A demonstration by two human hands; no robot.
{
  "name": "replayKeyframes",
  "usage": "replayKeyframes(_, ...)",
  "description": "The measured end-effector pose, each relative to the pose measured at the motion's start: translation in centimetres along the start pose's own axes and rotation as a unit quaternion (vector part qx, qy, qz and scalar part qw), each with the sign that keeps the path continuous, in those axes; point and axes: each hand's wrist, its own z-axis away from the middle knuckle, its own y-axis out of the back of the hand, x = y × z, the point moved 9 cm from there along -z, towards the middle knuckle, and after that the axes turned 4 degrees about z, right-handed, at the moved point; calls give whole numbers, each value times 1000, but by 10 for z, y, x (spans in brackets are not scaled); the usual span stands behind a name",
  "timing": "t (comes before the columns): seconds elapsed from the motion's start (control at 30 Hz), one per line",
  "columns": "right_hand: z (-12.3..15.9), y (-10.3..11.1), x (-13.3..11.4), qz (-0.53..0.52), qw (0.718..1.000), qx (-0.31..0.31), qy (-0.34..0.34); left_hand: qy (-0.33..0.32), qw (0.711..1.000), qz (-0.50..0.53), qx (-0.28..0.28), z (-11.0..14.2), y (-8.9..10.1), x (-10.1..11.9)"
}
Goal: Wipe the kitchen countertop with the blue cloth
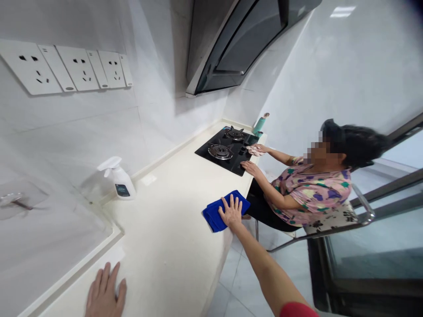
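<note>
My right hand (231, 212) lies flat with fingers spread on a folded blue cloth (216, 213) near the front edge of the cream counter (172, 207). My left hand (105, 294) rests flat on the counter close to me, fingers stretched out, holding nothing. A white spray bottle (119, 178) stands by the wall, well left of the cloth.
Another person in a flowered top (313, 189) sits by the black gas hob (228, 149), one hand on its edge, the other holding a pale cloth (256, 149). A teal flask (260, 123) stands behind the hob. A range hood (238, 39) hangs above. Wall sockets (69, 66) are at the upper left.
</note>
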Motion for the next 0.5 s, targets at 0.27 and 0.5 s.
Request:
replayKeyframes(0.27, 63, 13, -42, -16, 1000, -9, 3, 2, 1000, 25, 19, -7, -6, -6)
replayKeyframes(0.5, 169, 33, -122, -118, 987, -13, 107, -16, 996, 73, 57, -5, -1, 1)
